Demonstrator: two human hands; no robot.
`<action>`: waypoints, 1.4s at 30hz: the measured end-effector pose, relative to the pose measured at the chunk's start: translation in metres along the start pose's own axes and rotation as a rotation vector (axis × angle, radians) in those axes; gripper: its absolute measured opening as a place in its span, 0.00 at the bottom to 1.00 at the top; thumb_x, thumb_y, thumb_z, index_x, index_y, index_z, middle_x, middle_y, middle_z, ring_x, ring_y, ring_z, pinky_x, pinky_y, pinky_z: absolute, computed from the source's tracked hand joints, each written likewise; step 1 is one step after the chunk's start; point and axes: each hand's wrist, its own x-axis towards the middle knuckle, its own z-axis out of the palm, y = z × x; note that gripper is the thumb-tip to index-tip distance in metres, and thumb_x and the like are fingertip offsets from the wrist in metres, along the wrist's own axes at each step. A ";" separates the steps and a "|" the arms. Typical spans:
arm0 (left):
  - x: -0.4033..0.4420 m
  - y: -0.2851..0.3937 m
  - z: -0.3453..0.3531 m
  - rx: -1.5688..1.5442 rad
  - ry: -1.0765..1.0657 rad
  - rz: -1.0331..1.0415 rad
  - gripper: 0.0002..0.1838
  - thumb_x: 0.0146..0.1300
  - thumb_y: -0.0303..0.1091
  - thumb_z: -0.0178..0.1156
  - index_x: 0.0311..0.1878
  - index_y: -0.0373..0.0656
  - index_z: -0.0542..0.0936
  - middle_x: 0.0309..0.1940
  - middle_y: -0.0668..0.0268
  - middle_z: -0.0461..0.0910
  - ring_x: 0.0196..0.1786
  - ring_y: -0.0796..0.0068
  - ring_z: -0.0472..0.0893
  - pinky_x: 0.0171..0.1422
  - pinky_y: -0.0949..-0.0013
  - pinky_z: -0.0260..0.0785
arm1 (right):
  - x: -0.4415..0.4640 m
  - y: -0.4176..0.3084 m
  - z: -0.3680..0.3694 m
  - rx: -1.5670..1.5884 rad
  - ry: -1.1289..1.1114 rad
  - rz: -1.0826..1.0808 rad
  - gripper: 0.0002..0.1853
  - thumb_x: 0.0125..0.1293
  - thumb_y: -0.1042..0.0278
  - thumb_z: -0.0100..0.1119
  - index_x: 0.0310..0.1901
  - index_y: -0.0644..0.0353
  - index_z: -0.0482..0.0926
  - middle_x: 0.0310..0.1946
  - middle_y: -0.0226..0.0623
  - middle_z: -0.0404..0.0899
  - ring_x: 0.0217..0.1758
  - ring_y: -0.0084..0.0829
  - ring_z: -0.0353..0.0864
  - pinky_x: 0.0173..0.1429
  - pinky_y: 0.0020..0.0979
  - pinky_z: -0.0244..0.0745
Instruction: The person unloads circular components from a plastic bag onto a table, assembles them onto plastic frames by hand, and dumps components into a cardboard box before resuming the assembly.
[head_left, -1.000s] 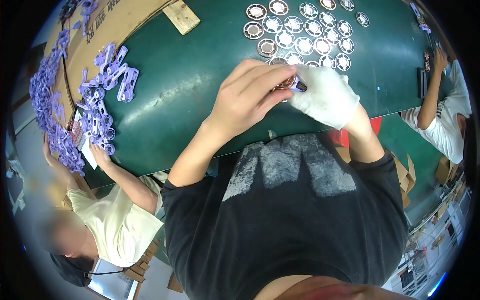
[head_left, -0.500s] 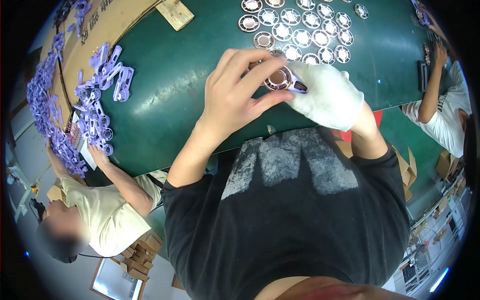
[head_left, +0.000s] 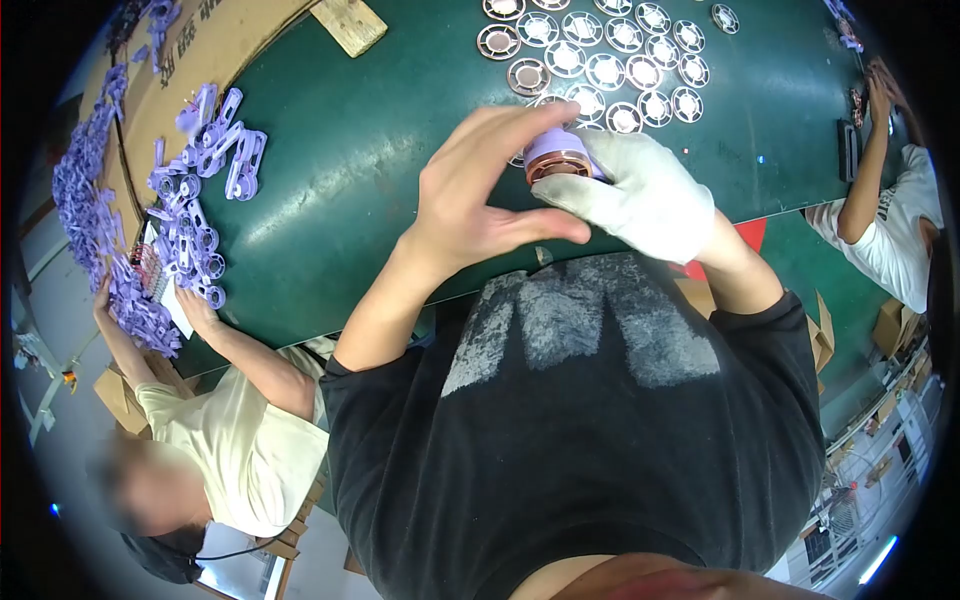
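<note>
My right hand [head_left: 645, 195], in a white glove, grips a purple plastic part [head_left: 556, 143] with a copper-coloured ring [head_left: 557, 165] on it. The part is tilted so that its side faces me, and gloved fingers hide some of it. My bare left hand [head_left: 475, 185] curves around the left of the part, thumb and fingers wide apart. Its fingertips are close to the part's top edge; whether they touch it I cannot tell. Just beyond both hands, several metallic spoked rings [head_left: 605, 72] lie on the green table [head_left: 330, 190].
Purple arm-shaped parts [head_left: 190, 215] lie at the table's left, with a larger heap [head_left: 90, 200] beside the cardboard [head_left: 170, 100]. A wooden block [head_left: 348, 25] lies at the far edge. One co-worker [head_left: 240, 430] sits left, another [head_left: 885, 210] right.
The purple part has turned from showing its ring face-on to showing its side. My left thumb has come away from it and the left hand has spread wider.
</note>
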 end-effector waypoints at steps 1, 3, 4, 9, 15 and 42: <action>0.001 0.004 -0.001 -0.060 0.006 -0.094 0.31 0.47 0.38 0.82 0.54 0.33 0.84 0.52 0.54 0.88 0.55 0.57 0.87 0.61 0.62 0.79 | 0.001 0.006 0.003 -0.061 0.038 -0.067 0.20 0.73 0.49 0.57 0.51 0.58 0.83 0.30 0.43 0.84 0.33 0.42 0.86 0.42 0.40 0.78; -0.005 0.002 0.003 -0.246 0.003 -0.190 0.21 0.56 0.30 0.78 0.52 0.33 0.85 0.52 0.54 0.88 0.58 0.60 0.86 0.64 0.62 0.77 | 0.002 0.017 0.006 -0.186 0.116 -0.201 0.19 0.73 0.49 0.58 0.49 0.57 0.84 0.29 0.41 0.84 0.32 0.43 0.86 0.41 0.41 0.80; -0.010 -0.001 0.008 -0.313 0.022 -0.238 0.19 0.58 0.29 0.76 0.52 0.33 0.85 0.52 0.55 0.88 0.58 0.61 0.86 0.63 0.63 0.77 | 0.001 0.017 0.008 -0.379 0.197 -0.205 0.20 0.72 0.47 0.60 0.48 0.58 0.83 0.29 0.41 0.85 0.31 0.45 0.87 0.40 0.44 0.82; -0.002 -0.007 0.003 -0.374 -0.070 -0.371 0.16 0.59 0.26 0.75 0.50 0.35 0.86 0.48 0.57 0.89 0.56 0.66 0.86 0.60 0.67 0.78 | 0.000 0.027 0.014 -0.413 0.237 -0.219 0.23 0.71 0.46 0.61 0.50 0.62 0.81 0.34 0.47 0.86 0.35 0.48 0.89 0.43 0.48 0.83; 0.059 -0.067 -0.027 -0.502 -0.154 -0.934 0.10 0.71 0.33 0.67 0.49 0.37 0.85 0.36 0.67 0.85 0.35 0.77 0.82 0.43 0.73 0.78 | -0.002 -0.014 -0.018 -0.090 0.303 0.046 0.31 0.71 0.53 0.62 0.70 0.63 0.72 0.40 0.45 0.87 0.43 0.38 0.89 0.49 0.38 0.81; -0.073 -0.046 -0.180 1.309 0.047 -0.834 0.31 0.59 0.40 0.75 0.66 0.44 0.79 0.63 0.50 0.76 0.63 0.41 0.74 0.69 0.47 0.69 | -0.018 0.025 -0.023 -0.045 0.280 -0.045 0.23 0.73 0.57 0.58 0.62 0.65 0.79 0.47 0.48 0.88 0.50 0.42 0.87 0.59 0.37 0.78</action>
